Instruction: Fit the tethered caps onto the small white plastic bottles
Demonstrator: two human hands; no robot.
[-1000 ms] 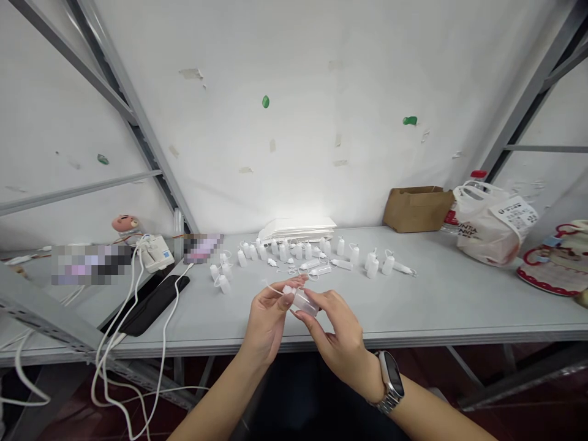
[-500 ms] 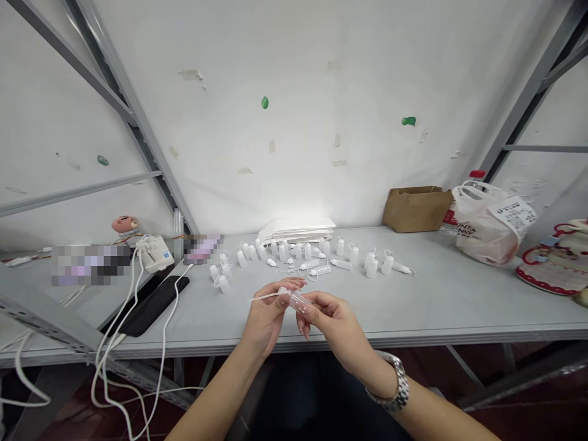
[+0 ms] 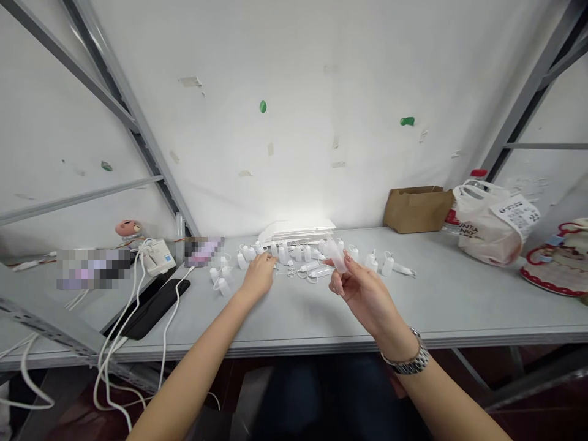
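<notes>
My right hand [image 3: 362,291] is raised over the grey shelf [image 3: 436,300] and pinches a small translucent plastic vial [image 3: 336,256] between thumb and fingers. My left hand [image 3: 258,274] reaches forward and rests on the shelf among several small white vials and caps [image 3: 294,254], its fingertips at a little cap; whether it grips anything I cannot tell. A metal watch [image 3: 407,362] sits on my right wrist.
A flat white packet [image 3: 296,230] lies behind the vials. A brown paper bag [image 3: 416,208], a white plastic bag [image 3: 489,229] and a red-trimmed item [image 3: 558,260] stand to the right. A black phone [image 3: 151,306], white charger [image 3: 156,256] and cables lie at left.
My hands have separated. The left has gone forward to the row of vials on the shelf, and the right has lifted the vial up and to the right.
</notes>
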